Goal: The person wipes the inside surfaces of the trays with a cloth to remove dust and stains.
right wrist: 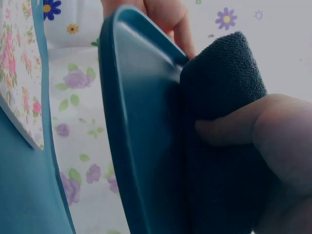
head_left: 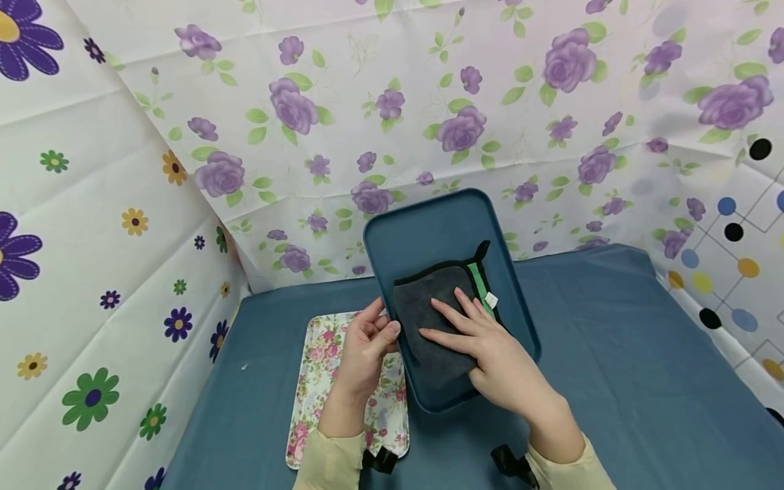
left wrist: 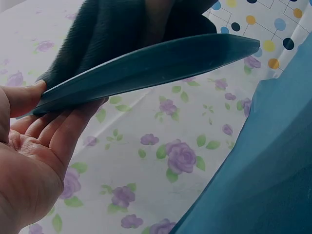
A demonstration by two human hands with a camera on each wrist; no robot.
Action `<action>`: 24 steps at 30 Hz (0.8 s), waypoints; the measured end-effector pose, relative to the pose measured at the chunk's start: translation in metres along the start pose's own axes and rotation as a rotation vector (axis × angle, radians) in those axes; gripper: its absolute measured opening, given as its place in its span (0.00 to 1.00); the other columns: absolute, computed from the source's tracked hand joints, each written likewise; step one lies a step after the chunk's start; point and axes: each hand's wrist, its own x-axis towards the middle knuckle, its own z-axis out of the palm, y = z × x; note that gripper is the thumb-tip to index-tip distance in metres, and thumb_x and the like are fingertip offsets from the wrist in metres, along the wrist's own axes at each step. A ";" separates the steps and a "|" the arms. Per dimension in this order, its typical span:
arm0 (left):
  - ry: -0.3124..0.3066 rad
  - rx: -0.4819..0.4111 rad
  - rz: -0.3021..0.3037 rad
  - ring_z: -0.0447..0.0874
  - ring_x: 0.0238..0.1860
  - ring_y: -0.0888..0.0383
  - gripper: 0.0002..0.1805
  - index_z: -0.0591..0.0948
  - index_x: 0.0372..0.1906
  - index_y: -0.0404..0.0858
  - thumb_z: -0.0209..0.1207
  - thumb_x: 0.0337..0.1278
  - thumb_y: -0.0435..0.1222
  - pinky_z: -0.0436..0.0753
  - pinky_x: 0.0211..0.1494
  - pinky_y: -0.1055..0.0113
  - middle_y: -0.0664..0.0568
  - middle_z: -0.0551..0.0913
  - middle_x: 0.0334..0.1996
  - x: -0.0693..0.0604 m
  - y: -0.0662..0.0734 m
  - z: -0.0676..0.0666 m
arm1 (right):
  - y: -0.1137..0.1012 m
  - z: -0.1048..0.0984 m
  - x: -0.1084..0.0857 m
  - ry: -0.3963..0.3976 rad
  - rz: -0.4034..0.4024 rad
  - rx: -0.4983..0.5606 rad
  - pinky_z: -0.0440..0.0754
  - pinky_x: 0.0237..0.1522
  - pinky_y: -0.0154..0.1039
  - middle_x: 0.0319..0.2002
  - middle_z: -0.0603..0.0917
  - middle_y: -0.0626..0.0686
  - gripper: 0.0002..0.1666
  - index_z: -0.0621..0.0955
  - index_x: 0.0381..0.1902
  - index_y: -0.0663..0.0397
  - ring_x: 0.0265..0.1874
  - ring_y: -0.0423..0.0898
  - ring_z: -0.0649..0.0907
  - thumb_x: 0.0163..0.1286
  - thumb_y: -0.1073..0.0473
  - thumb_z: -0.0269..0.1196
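Note:
A dark blue rectangular tray (head_left: 429, 235) is held up and tilted in the head view. My left hand (head_left: 363, 354) grips its left edge, with the thumb on top and the fingers beneath, as the left wrist view also shows. On the tray lies a folded dark grey cloth (head_left: 419, 303) with black edging, a green strip, a white tag and a corner loop. My right hand (head_left: 502, 357) presses flat on this cloth with its fingers straight and spread. In the right wrist view the thumb (right wrist: 219, 131) lies against the thick, fuzzy folded cloth (right wrist: 222, 73).
A white floral tray (head_left: 312, 395) lies on the blue table cover (head_left: 612, 367), partly beneath my left arm and the blue tray. Flower-printed sheets (head_left: 380, 109) rise behind and at the left. A dotted sheet (head_left: 729, 265) stands at the right.

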 end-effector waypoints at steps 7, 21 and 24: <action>0.010 0.039 0.023 0.92 0.44 0.59 0.28 0.68 0.79 0.27 0.55 0.81 0.27 0.91 0.46 0.63 0.50 0.91 0.52 0.000 0.002 -0.003 | 0.010 -0.011 -0.004 0.032 0.035 0.014 0.50 0.82 0.61 0.84 0.62 0.42 0.67 0.80 0.74 0.28 0.86 0.50 0.50 0.46 0.93 0.47; 0.016 0.049 0.015 0.92 0.43 0.60 0.29 0.66 0.80 0.26 0.54 0.81 0.27 0.90 0.46 0.64 0.51 0.91 0.52 0.001 0.004 -0.008 | 0.013 -0.015 -0.006 0.058 0.131 -0.023 0.82 0.55 0.55 0.86 0.57 0.44 0.65 0.79 0.76 0.33 0.86 0.51 0.49 0.48 0.92 0.46; 0.022 0.032 0.018 0.92 0.43 0.60 0.29 0.67 0.80 0.26 0.55 0.81 0.26 0.90 0.46 0.64 0.51 0.91 0.52 0.000 0.004 -0.008 | 0.009 -0.012 -0.005 0.051 0.122 -0.049 0.76 0.38 0.46 0.86 0.56 0.44 0.63 0.78 0.77 0.34 0.86 0.53 0.49 0.50 0.91 0.48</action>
